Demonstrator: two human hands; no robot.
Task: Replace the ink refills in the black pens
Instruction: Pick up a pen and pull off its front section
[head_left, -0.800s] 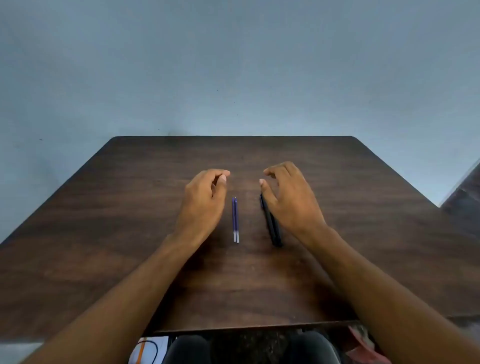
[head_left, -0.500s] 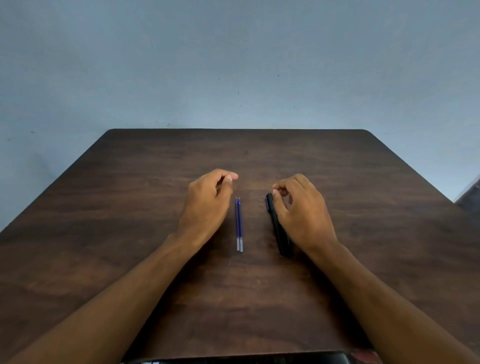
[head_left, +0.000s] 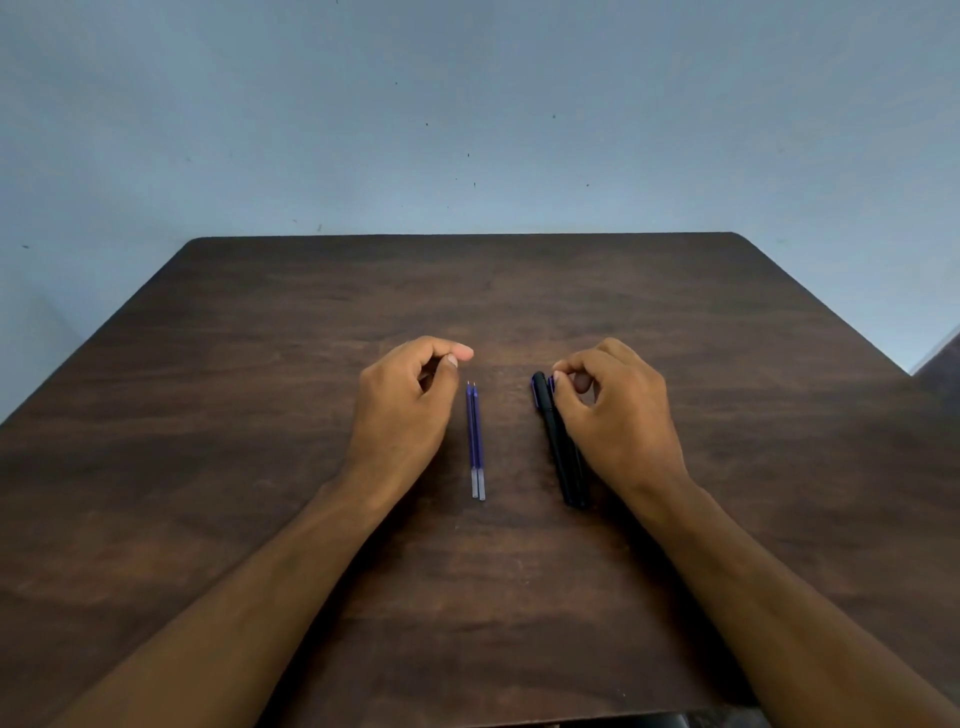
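**Dark wood table, two refills, two black pens, both hands resting**

Dark brown wooden table (head_left: 260, 467) with visible grain fills the lower two thirds of the frame, and a plain pale blue wall (head_left: 467, 104) stands behind it in the upper part.

I see two thin blue ink refills (head_left: 475, 441) lying side by side, touching each other, near the centre of the frame. Their fine tips point to the far edge of the table and their clear ends point to the lower edge.

To the right of them, a little apart, lie the black plastic pens (head_left: 558, 447), also lengthwise. I can count one clearly; a second one seems to lie just behind it, partly hidden under the hand. A small purple part shows at the far end.

My left hand (head_left: 402, 410) rests on the table just left of the refills, not touching them. It is loosely curled, thumb tip near the index finger, and it holds nothing.

My right hand (head_left: 613, 415) rests against the right side of the pens. Its fingers are curled in and the fingertips (head_left: 560, 375) meet at the far end of the pens. I cannot tell if they really pinch a pen or only touch it.
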